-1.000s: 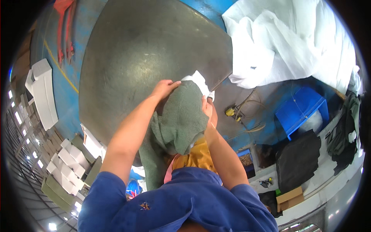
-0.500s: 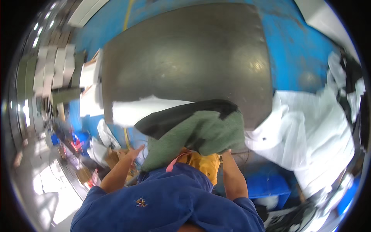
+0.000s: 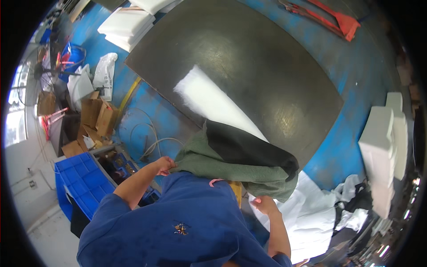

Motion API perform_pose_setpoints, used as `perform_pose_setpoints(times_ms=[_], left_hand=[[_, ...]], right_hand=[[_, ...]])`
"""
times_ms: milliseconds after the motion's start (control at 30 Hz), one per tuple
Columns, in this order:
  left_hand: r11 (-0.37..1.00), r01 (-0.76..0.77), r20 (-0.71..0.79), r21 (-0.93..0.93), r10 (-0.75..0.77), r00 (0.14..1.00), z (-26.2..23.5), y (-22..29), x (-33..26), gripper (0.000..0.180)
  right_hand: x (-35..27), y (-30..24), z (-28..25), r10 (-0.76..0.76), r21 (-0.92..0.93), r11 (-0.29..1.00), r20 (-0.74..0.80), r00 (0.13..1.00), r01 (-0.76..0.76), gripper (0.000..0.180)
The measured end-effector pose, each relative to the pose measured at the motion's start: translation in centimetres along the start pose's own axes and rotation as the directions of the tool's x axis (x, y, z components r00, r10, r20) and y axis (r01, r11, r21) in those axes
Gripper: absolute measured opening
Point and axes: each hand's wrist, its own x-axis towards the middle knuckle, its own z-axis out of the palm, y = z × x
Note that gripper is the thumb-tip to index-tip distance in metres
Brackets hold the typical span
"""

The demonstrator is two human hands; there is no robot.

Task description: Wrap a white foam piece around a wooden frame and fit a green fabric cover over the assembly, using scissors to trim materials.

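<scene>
A green fabric cover [image 3: 235,171] with a black side [image 3: 242,144] lies bunched across the near edge of a large dark table and against my front. White padding [image 3: 213,98] with a fuzzy end sticks out beyond the black side; whether it runs inside the cover is hidden. At the cover's left end, my left hand [image 3: 165,165] pinches its edge. My right hand [image 3: 265,205] is closed at the lower right edge of the cover, its fingertips partly hidden by the cloth.
The dark tabletop [image 3: 271,71] stretches ahead over a blue floor. White slabs [image 3: 126,24] are stacked at far left, white sheeting [image 3: 307,218] hangs at near right. Cardboard boxes [image 3: 98,115], a blue crate [image 3: 84,173] and a looped hose [image 3: 153,142] are left; red forks [image 3: 342,22] lie far right.
My view has turned, with my body, toward the left. My left hand, apart from the cloth before, now grips its left edge. The cover has spread flatter and more white padding shows.
</scene>
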Motion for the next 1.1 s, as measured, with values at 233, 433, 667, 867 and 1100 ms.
perform_pose_setpoints(times_ms=[233, 433, 667, 867, 1100], left_hand=[[0.594, 0.263, 0.284, -0.760, -0.059, 0.957, 0.1, -1.3, -0.7, 0.058], [0.198, -0.465, -0.249, -0.863, 0.635, 0.732, -1.0, 9.1, -23.5, 0.054], [0.107, -0.775, 0.557, -0.623, 0.756, -0.344, -1.1, 19.0, -30.8, 0.039], [0.387, -0.815, -0.065, -0.431, 0.888, 0.456, -1.0, 29.6, -14.4, 0.057], [0.723, 0.096, 0.719, -0.684, 0.691, -0.071, 9.6, 29.1, -7.3, 0.100]], right_hand=[[-0.1, -21.7, -10.3, -0.422, 0.145, 0.840, -0.432, 0.797, 0.523, 0.040], [-2.0, -32.2, -11.7, -0.729, -0.169, 0.684, -0.191, 0.657, 0.710, 0.077], [-9.4, -26.8, -18.8, -0.914, 0.179, 0.403, 0.128, 0.385, 0.897, 0.049], [-16.7, -17.5, -18.2, -0.406, 0.216, 0.200, -0.870, 0.281, 0.956, 0.059], [-15.9, -14.8, -19.6, 0.525, -0.064, 0.197, -0.836, -0.161, 0.978, 0.051]])
